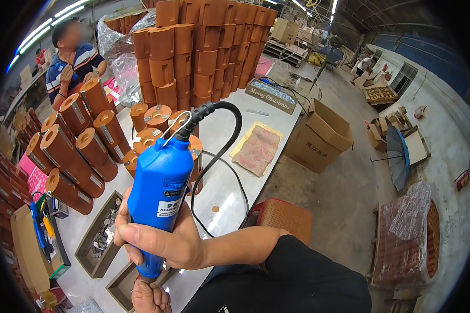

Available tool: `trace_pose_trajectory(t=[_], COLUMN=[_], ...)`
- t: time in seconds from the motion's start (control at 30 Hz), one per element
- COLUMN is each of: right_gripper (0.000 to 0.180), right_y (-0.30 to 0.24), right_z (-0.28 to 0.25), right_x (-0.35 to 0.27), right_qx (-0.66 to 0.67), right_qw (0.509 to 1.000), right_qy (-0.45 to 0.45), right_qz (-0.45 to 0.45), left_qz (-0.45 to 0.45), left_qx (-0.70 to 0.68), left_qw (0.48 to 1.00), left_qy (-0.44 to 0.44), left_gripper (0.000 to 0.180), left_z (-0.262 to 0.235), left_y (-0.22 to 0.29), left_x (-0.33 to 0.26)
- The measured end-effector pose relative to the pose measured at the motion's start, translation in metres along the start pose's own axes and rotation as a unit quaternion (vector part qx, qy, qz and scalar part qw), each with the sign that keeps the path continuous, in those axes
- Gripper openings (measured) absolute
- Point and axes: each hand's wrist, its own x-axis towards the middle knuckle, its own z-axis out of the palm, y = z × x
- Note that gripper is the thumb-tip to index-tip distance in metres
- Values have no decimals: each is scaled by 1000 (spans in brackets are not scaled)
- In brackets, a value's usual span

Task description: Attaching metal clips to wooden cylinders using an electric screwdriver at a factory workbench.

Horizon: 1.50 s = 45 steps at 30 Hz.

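Observation:
My right hand (164, 242) is wrapped round a blue electric screwdriver (162, 182), held upright with a wire hook and black cable (235, 112) at its top. The tool's lower end points down at my left hand (150, 298). The left fingers are pinched together right at the tip, and what they hold there is hidden. Just left stands a grey-brown open box (96, 237) of small metal parts. Under the tool, a second open box (120, 287) is partly covered by my hands. Brown cylinders (83, 141) with metal strips stand beyond.
Tall stacks of brown pieces (206, 52) rise at the back of the white table (219, 180). A folded cloth (258, 148) lies right of the cable. A cardboard box (318, 135) and a brown stool (284, 219) stand at the right. Another person (70, 62) sits across, far left.

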Motion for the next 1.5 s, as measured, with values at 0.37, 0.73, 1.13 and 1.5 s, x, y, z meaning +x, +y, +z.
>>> trace_pose_trajectory(t=[0.37, 0.73, 1.13, 1.5], right_gripper=[28, 30, 32, 32], right_y=[-7, 34, 41, 45], right_z=[-19, -18, -12, -9], right_x=[24, 32, 31, 29], right_qx=[-96, -167, -202, -205], right_qw=[973, 964, 958, 960], right_qy=[-191, -188, -190, -184], right_qz=[-84, -81, -75, -53], left_qz=[98, 33, 91, -9], left_qx=[125, 328, 381, 314], left_qw=[985, 943, 920, 949], left_qy=[60, 50, 26, -5], left_gripper=[32, 24, 23, 20], left_z=[-30, -36, -37, -33], left_y=[29, 17, 7, 21], left_x=[36, 65, 72, 74])
